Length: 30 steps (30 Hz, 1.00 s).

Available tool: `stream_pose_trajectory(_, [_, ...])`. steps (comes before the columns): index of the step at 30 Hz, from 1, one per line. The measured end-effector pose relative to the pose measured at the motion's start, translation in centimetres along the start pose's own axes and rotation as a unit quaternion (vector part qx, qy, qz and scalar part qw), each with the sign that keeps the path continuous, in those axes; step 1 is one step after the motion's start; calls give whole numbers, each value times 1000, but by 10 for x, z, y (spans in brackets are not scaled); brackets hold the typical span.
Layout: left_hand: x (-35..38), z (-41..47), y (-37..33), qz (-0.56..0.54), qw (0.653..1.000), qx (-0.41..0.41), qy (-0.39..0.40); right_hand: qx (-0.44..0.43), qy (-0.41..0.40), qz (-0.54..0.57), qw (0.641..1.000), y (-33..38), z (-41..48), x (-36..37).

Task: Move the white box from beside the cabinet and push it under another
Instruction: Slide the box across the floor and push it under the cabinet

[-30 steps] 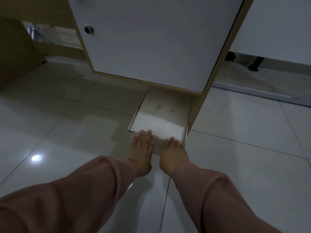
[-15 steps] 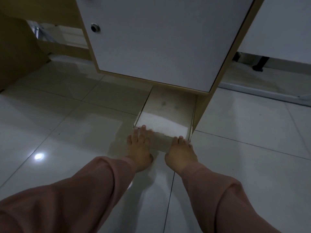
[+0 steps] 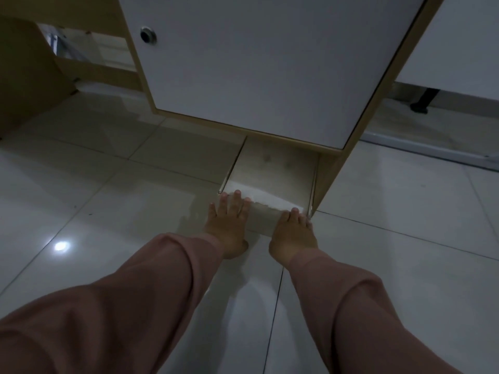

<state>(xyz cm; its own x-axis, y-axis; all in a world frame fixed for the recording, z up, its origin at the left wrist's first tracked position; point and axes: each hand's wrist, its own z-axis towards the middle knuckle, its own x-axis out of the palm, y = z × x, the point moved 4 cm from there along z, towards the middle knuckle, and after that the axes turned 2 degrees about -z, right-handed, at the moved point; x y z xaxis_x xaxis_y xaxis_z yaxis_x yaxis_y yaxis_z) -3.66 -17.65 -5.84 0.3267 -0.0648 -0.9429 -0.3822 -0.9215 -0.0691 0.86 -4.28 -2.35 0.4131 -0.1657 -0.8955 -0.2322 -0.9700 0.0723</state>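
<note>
Floor: glossy pale tiles [image 3: 113, 211] in dim light, with a bright lamp glint [image 3: 61, 246] to my left.
Cabinet: a white door [image 3: 256, 68] in a light wood frame hangs above the floor in front of me; a round metal lock [image 3: 148, 35] sits near its upper left corner. A wooden side panel [image 3: 330, 182] comes down to the floor on the right.
Box: the white box [image 3: 266, 202] lies on the floor, open at the top, its far part under the cabinet and its near end sticking out toward me. Its right wall runs just beside the wooden side panel.
Left hand: my left hand [image 3: 229, 225] lies flat against the box's near left corner, fingers [image 3: 237, 195] spread and reaching over the rim.
Right hand: my right hand [image 3: 293, 233] presses on the near right corner, fingers close together, tips at the rim. Neither hand is closed around anything; both are flat and pushing on the near wall.
Sleeves: both my arms are stretched forward in pink sleeves [image 3: 162, 292].
Box to hands: the box is straight ahead of my palms, touching both, with a bare strip of its near wall between them.
Background: another white panel [image 3: 459, 44] stands at far right, with a dark furniture foot [image 3: 421, 103] under it.
</note>
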Motion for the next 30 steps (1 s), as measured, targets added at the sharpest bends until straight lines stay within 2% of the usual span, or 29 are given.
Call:
stream_pose_trajectory(7, [-11, 15, 4, -4, 1000, 16, 17, -4, -24, 6, 1000, -3, 12, -13])
stream_pose_trajectory(19, [-22, 37, 0, 3, 1000, 6, 18, -1, -6, -45, 999, -5, 37, -21])
stream_pose_trajectory(30, [-30, 55, -1, 1, 999, -11, 35, -1, 6, -25, 1000, -13, 62, -19])
